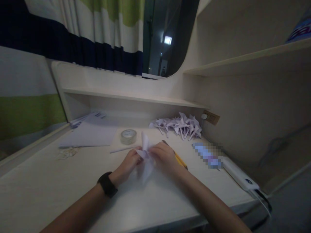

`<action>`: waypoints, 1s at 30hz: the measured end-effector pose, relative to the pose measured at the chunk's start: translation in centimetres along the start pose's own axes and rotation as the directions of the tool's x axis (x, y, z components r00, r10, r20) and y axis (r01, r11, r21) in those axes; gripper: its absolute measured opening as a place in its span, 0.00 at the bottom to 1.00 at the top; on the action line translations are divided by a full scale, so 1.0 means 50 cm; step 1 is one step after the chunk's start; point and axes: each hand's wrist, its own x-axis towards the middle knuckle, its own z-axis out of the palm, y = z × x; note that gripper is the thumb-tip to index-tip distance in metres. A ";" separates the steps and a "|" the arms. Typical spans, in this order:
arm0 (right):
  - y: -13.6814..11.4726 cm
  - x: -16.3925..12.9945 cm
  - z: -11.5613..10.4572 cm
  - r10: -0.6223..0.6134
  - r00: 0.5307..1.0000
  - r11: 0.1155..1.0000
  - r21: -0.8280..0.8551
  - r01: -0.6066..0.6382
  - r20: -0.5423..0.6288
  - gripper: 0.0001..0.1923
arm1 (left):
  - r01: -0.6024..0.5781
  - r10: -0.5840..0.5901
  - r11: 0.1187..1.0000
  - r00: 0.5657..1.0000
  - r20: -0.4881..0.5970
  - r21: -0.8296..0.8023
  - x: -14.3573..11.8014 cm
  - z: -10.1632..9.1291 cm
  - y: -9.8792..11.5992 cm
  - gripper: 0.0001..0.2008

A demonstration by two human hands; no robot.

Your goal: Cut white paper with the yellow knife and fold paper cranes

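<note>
Between my two hands, above the desk (102, 194), is a white paper pinwheel (145, 153) with its blades folded outward. My left hand (130, 163), with a black band at the wrist, is closed on its left side. The fingers of my right hand (165, 157) pinch it near the centre from the right; the fingertips are partly hidden by the paper. A thin white paper stick (121, 149) lies just beyond my left hand. Behind it stands a roll of clear tape (128, 136). A yellow cutter knife (180, 160) lies to the right, partly behind my right hand.
Several finished paper pinwheels (183, 124) are heaped at the back right. White paper sheets (89, 131) lie at the back left, with small scraps (68, 152) before them. A pixelated phone-like object (206, 155) and a white power strip (240, 174) with cables line the right side.
</note>
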 end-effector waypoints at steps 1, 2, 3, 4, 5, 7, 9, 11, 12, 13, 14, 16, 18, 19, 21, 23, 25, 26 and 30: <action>-0.001 -0.005 0.000 -0.011 1.000 1.000 -0.007 0.011 -0.004 0.08 | -0.001 0.001 1.000 1.000 0.014 0.016 -0.002 0.000 -0.001 0.08; -0.003 -0.009 -0.001 -0.022 1.000 1.000 -0.018 0.022 -0.010 0.08 | -0.006 0.005 0.999 1.000 0.023 0.043 -0.005 0.000 0.000 0.09; -0.005 -0.012 -0.002 -0.034 0.999 0.999 -0.032 0.033 -0.016 0.08 | -0.014 0.012 0.997 0.999 0.030 0.080 -0.007 0.000 0.001 0.11; -0.008 -0.013 -0.004 -0.044 0.999 0.998 -0.050 0.044 -0.015 0.09 | -0.027 0.023 0.991 0.999 0.031 0.128 -0.008 0.000 0.004 0.13; -0.011 -0.014 -0.005 -0.052 0.999 0.996 -0.067 0.051 -0.009 0.09 | -0.043 0.039 0.983 0.999 0.028 0.177 -0.009 -0.001 0.005 0.15; -0.018 -0.013 -0.006 -0.058 0.998 0.995 -0.085 0.058 -0.002 0.08 | -0.085 0.079 0.961 0.996 0.031 0.264 -0.008 -0.003 0.006 0.15; -0.025 -0.011 -0.004 -0.046 0.999 0.996 -0.078 0.045 -0.013 0.08 | -0.126 0.115 0.939 0.992 0.053 0.319 -0.007 -0.006 0.003 0.15; -0.032 -0.012 0.002 -0.013 0.999 0.999 -0.050 0.010 -0.053 0.07 | -0.143 0.125 0.928 0.989 0.074 0.345 -0.008 -0.007 0.002 0.14; -0.035 -0.013 0.006 0.012 0.997 0.999 -0.035 -0.014 -0.075 0.07 | -0.146 0.127 0.924 0.989 0.078 0.353 -0.010 -0.006 0.002 0.14; -0.037 -0.014 0.009 0.037 0.994 0.999 -0.020 -0.039 -0.099 0.07 | -0.148 0.129 0.921 0.989 0.077 0.360 -0.012 -0.004 0.004 0.14; -0.039 -0.016 0.012 0.061 0.991 0.998 -0.007 -0.063 -0.122 0.07 | -0.152 0.135 0.918 0.988 0.074 0.366 -0.016 -0.002 0.007 0.14; -0.043 -0.018 0.017 0.107 0.982 0.994 0.017 -0.105 -0.153 0.07 | -0.168 0.156 0.907 0.986 0.064 0.386 -0.024 0.004 0.015 0.13; -0.047 -0.020 0.019 0.145 0.976 0.989 0.042 -0.140 -0.164 0.07 | -0.187 0.179 0.889 0.982 0.058 0.417 -0.031 0.009 0.023 0.12; -0.048 -0.020 0.020 0.165 0.972 0.986 0.056 -0.157 -0.169 0.07 | -0.195 0.190 0.878 0.980 0.056 0.436 -0.033 0.010 0.025 0.12; -0.051 -0.019 0.021 0.207 0.963 0.977 0.088 -0.195 -0.174 0.07 | -0.210 0.215 0.856 0.976 0.046 0.472 -0.034 0.011 0.027 0.11; -0.054 -0.017 0.023 0.251 0.951 0.966 0.115 -0.233 -0.181 0.07 | -0.214 0.236 0.835 0.971 0.022 0.507 -0.034 0.009 0.027 0.09; -0.058 -0.016 0.024 0.290 0.940 0.954 0.133 -0.268 -0.182 0.06 | -0.221 0.256 0.828 0.967 0.004 0.516 -0.035 0.008 0.027 0.08; -0.059 -0.015 0.025 0.306 0.936 0.949 0.142 -0.283 -0.177 0.05 | -0.226 0.263 0.829 0.965 -0.001 0.511 -0.036 0.008 0.028 0.08; -0.064 -0.015 0.024 0.359 0.918 0.925 0.191 -0.327 -0.168 0.07 | -0.238 0.288 0.828 0.957 -0.021 0.508 -0.040 0.010 0.032 0.09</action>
